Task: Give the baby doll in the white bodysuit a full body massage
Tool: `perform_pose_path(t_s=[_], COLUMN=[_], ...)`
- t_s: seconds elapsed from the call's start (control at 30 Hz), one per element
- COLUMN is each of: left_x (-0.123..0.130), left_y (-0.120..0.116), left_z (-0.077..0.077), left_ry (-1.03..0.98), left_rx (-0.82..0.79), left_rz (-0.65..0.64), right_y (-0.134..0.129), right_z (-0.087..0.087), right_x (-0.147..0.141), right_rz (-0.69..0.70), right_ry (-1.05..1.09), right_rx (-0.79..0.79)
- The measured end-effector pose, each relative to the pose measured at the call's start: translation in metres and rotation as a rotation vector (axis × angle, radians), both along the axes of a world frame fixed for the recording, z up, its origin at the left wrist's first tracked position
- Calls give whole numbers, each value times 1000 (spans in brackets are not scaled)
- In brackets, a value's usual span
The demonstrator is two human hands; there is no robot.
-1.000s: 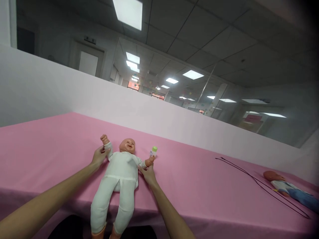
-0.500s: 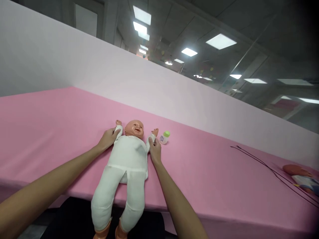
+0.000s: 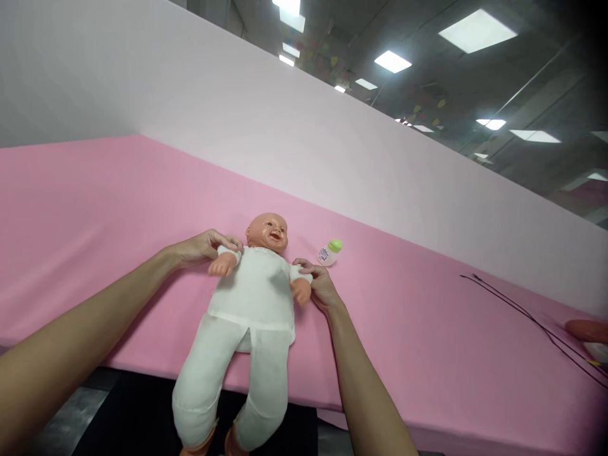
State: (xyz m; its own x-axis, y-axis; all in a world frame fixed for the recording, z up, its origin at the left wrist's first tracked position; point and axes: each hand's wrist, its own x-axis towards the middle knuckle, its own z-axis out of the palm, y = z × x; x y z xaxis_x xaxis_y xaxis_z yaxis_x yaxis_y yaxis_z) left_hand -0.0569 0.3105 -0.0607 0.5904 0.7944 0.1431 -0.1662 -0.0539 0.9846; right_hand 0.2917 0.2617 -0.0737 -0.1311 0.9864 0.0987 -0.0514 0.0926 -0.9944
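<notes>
Well, we see a baby doll (image 3: 251, 297) in a white suit, lying on its back on a pink surface (image 3: 95, 190), with its legs hanging over the edge. Our left hand (image 3: 202, 248) and our right hand (image 3: 319, 285) hold on to its two sleeves. A little bottle (image 3: 330, 252) with a green top lies just past our right hand. Farther along lie a thin black cord (image 3: 527, 316) and another doll (image 3: 586, 330). A tall white wall (image 3: 237, 95) stands behind, and bright ceiling lights (image 3: 392, 61) shine above.
</notes>
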Motion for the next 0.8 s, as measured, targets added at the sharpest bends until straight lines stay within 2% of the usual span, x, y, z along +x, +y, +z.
perform_pose_path(t_s=[0.07,0.17,0.33,0.4,0.5,0.57,0.63,0.8], left_x=[-4,-5,8,15,24,27,27,11], left_y=[-2,-3,2,4,4,4,4,1], left_z=[2,0,-14,-20,-24,-25,-23,-15], left_ry=[65,74,-68,19,232,298,246,-81], left_rx=[27,20,19,73,192,240,215,-2], left_rz=[-87,-57,264,389,568,647,626,333], right_y=[-1,-2,-1,1,2,1,0,-4], right_z=[-2,-5,-8,-9,-11,-11,-11,-6], right_x=[1,0,-9,-12,-15,-16,-16,-9], right_rz=[62,43,-216,-257,-276,-287,-271,-154], right_ry=[-47,-76,72,95,-9,-55,-16,187], right_rx=[4,19,22,18,12,26,38,-21])
